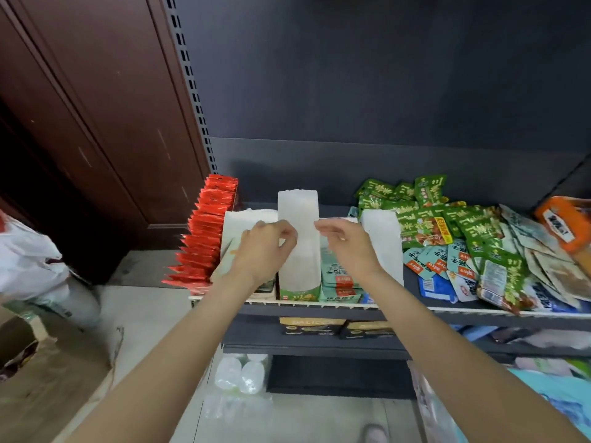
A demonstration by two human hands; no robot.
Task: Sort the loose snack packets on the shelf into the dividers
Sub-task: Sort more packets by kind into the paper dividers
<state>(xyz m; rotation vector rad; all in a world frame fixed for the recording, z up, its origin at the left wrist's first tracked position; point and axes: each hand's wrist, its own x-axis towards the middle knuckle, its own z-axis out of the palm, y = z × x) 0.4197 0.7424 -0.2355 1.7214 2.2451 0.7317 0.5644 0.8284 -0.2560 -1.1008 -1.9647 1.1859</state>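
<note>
The loose snack packets (473, 241), green and pale blue, lie heaped on the right half of the dark shelf (415, 284), spilling to its front lip. Left of them stand three white dividers (299, 241); blue packets fill the lane right of the middle one, red packets (204, 238) stand in a row at the shelf's left end. The back panel above is bare and dark. The left hand (267, 243) and right hand (343, 243) pinch the middle divider's two edges.
</note>
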